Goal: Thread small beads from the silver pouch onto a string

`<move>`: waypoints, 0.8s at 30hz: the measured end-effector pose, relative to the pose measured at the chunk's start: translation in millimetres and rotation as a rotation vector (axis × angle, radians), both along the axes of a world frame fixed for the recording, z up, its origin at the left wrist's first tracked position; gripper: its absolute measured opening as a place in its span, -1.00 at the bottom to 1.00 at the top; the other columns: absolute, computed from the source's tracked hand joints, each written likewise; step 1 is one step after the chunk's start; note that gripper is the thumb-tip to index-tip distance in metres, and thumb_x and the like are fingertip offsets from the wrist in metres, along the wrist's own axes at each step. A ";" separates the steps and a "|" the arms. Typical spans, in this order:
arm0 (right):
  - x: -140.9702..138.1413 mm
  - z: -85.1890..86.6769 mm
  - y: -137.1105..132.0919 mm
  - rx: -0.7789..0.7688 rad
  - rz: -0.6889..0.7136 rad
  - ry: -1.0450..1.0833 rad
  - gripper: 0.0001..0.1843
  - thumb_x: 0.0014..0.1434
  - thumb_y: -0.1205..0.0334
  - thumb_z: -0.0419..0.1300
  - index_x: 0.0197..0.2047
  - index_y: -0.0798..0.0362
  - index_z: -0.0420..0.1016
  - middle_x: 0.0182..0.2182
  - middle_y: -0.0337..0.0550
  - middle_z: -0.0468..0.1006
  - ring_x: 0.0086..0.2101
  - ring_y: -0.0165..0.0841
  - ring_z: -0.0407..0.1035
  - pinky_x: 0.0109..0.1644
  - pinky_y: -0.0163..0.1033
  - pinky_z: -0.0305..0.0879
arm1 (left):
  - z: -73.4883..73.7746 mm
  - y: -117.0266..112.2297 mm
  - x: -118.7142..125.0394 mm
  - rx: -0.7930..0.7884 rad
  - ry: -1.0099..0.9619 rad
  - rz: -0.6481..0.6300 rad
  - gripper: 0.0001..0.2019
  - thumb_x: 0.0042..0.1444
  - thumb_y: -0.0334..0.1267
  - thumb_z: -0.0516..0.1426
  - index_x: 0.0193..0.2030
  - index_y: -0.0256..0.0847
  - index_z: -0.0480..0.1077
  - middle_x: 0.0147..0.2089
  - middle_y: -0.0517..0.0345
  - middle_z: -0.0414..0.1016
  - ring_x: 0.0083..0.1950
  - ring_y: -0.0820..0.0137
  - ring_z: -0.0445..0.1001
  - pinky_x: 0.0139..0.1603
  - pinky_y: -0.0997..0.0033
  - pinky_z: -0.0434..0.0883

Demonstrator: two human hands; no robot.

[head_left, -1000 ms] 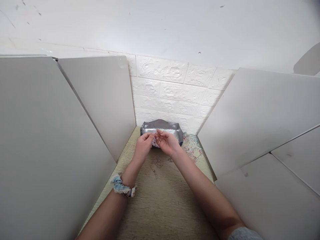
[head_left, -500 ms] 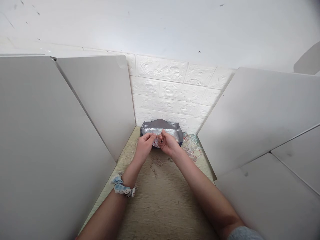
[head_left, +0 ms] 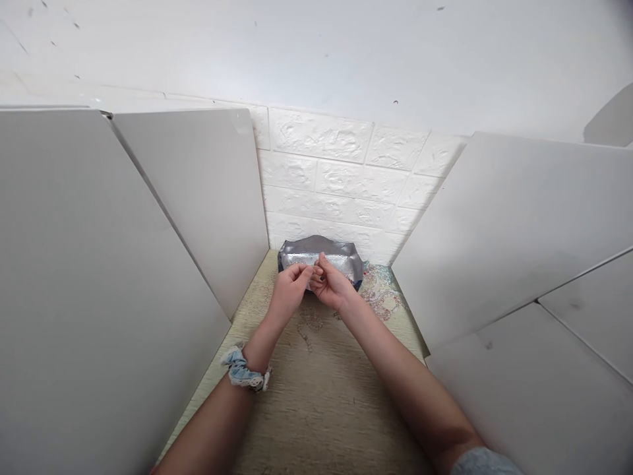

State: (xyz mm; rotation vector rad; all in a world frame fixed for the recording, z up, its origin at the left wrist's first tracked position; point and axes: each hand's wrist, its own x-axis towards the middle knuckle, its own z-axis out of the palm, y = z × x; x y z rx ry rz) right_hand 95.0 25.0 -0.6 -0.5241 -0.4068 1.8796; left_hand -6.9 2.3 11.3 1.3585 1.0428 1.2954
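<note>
My left hand [head_left: 291,287] and my right hand [head_left: 331,284] meet fingertip to fingertip in front of an open silver-lined bag [head_left: 297,254]. Both hands are closed in a pinch; whatever is between the fingers is too small to name. A light-blue scrunchie with white lace [head_left: 242,371] circles my left wrist. Below the hands, a strand of clear and pinkish beads [head_left: 310,320] lies on the wooden tabletop [head_left: 316,402]. What lies inside the bag is mostly hidden behind my hands.
More bead strands [head_left: 383,303] are heaped right of the bag, against the right panel. White panels stand at the left [head_left: 198,191] and right [head_left: 494,244]. A white brick-patterned wall [head_left: 341,181] closes off the back.
My left hand has shifted slightly right, so its fingertips now touch or overlap those of my right hand. The bag and the beads on the table stay in place.
</note>
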 end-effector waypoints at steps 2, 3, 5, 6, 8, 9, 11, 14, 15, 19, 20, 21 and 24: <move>-0.6 -0.2 0.1 0.005 0.004 0.013 -0.67 0.06 0.15 0.11 -0.60 0.12 0.13 -0.74 -0.39 0.10 -0.72 -0.63 -0.08 -0.69 -0.52 -0.08 | -0.8 0.7 -0.4 0.015 0.002 -0.003 -0.82 -0.06 -0.20 0.08 -0.47 -0.27 0.41 -0.48 0.17 0.44 -0.47 0.50 0.32 -0.44 0.53 0.24; -0.8 0.1 0.0 0.004 0.004 0.014 -0.68 0.05 0.15 0.12 -0.60 0.12 0.13 -0.74 -0.40 0.08 -0.72 -0.63 -0.10 -0.69 -0.52 -0.09 | -1.2 0.9 -0.7 0.019 0.006 -0.005 -0.82 -0.06 -0.20 0.07 -0.47 -0.27 0.41 -0.47 0.16 0.45 -0.45 0.49 0.33 -0.42 0.53 0.24; -1.0 1.3 -0.4 -0.001 -0.003 0.006 -0.69 0.03 0.13 0.13 -0.58 0.12 0.15 -0.74 -0.41 0.06 -0.72 -0.63 -0.12 -0.70 -0.52 -0.11 | -1.8 1.3 -1.5 0.025 0.024 0.000 -0.82 -0.05 -0.20 0.07 -0.46 -0.27 0.41 -0.47 0.17 0.44 -0.43 0.49 0.33 -0.39 0.53 0.24; -1.0 1.9 -0.6 -0.005 -0.009 0.000 -0.70 0.02 0.12 0.14 -0.57 0.12 0.16 -0.74 -0.42 0.06 -0.72 -0.63 -0.13 -0.70 -0.52 -0.12 | -2.0 1.3 -1.9 0.029 0.038 0.007 -0.82 -0.05 -0.20 0.07 -0.46 -0.27 0.41 -0.47 0.18 0.44 -0.44 0.49 0.33 -0.39 0.54 0.23; -0.9 3.1 -1.0 -0.007 -0.020 -0.009 -0.70 0.01 0.12 0.15 -0.56 0.12 0.16 -0.74 -0.42 0.05 -0.72 -0.63 -0.14 -0.70 -0.52 -0.13 | -2.4 1.0 -2.6 0.038 0.071 0.029 -0.81 -0.05 -0.19 0.07 -0.48 -0.28 0.40 -0.49 0.19 0.42 -0.44 0.50 0.31 -0.41 0.54 0.21; -0.8 3.4 -1.2 -0.004 -0.022 -0.010 -0.70 0.01 0.11 0.15 -0.56 0.12 0.17 -0.75 -0.42 0.05 -0.72 -0.63 -0.14 -0.70 -0.52 -0.13 | -2.5 0.7 -2.8 0.043 0.090 0.038 -0.80 -0.05 -0.19 0.06 -0.48 -0.28 0.39 -0.50 0.20 0.40 -0.45 0.50 0.30 -0.42 0.54 0.20; -0.8 3.9 -1.7 0.002 -0.021 -0.002 -0.70 0.00 0.12 0.16 -0.56 0.12 0.18 -0.75 -0.42 0.05 -0.72 -0.63 -0.13 -0.70 -0.52 -0.13 | -2.5 0.2 -3.1 0.049 0.121 0.046 -0.79 -0.04 -0.17 0.06 -0.47 -0.28 0.39 -0.51 0.21 0.39 -0.45 0.51 0.28 -0.43 0.55 0.19; -1.3 5.2 -2.9 -0.004 -0.012 0.020 -0.73 0.02 0.14 0.14 -0.54 0.13 0.20 -0.75 -0.43 0.06 -0.73 -0.64 -0.14 -0.71 -0.52 -0.14 | -2.6 -0.1 -3.0 0.052 0.144 0.056 -0.78 -0.04 -0.16 0.05 -0.47 -0.28 0.39 -0.51 0.21 0.38 -0.45 0.51 0.27 -0.43 0.54 0.18; -1.5 5.9 -3.6 -0.009 -0.009 0.025 -0.74 0.03 0.15 0.14 -0.53 0.13 0.20 -0.76 -0.43 0.05 -0.73 -0.64 -0.15 -0.71 -0.52 -0.15 | -2.8 0.0 -3.0 0.054 0.147 0.063 -0.78 -0.04 -0.16 0.05 -0.47 -0.29 0.38 -0.51 0.20 0.37 -0.45 0.51 0.26 -0.44 0.54 0.17; -2.3 10.0 -6.4 -0.027 0.015 0.018 -0.73 0.00 0.13 0.16 -0.51 0.12 0.20 -0.77 -0.46 0.00 -0.74 -0.64 -0.20 -0.73 -0.52 -0.20 | -4.6 1.1 -3.2 0.069 0.150 0.085 -0.77 -0.05 -0.15 0.05 -0.51 -0.29 0.36 -0.53 0.21 0.35 -0.46 0.51 0.24 -0.44 0.53 0.16; -2.4 10.8 -6.9 -0.030 0.021 0.015 -0.73 0.00 0.12 0.17 -0.51 0.11 0.19 -0.77 -0.47 -0.02 -0.75 -0.64 -0.21 -0.73 -0.52 -0.21 | -5.2 1.4 -3.3 0.068 0.147 0.089 -0.77 -0.05 -0.14 0.05 -0.52 -0.29 0.36 -0.53 0.22 0.34 -0.46 0.51 0.24 -0.44 0.53 0.16; -2.5 11.2 -7.4 -0.030 0.027 0.014 -0.72 -0.01 0.11 0.17 -0.51 0.11 0.19 -0.78 -0.47 -0.03 -0.75 -0.64 -0.22 -0.74 -0.52 -0.23 | -5.6 1.6 -3.4 0.066 0.145 0.091 -0.76 -0.05 -0.14 0.05 -0.52 -0.29 0.36 -0.54 0.22 0.33 -0.47 0.51 0.23 -0.45 0.53 0.15; -2.7 10.5 -7.6 -0.023 0.036 0.010 -0.72 0.01 0.10 0.15 -0.50 0.12 0.20 -0.78 -0.48 -0.04 -0.75 -0.65 -0.23 -0.74 -0.52 -0.24 | -6.3 2.1 -3.7 0.065 0.150 0.090 -0.77 -0.05 -0.14 0.05 -0.50 -0.28 0.37 -0.53 0.21 0.35 -0.46 0.50 0.23 -0.44 0.53 0.16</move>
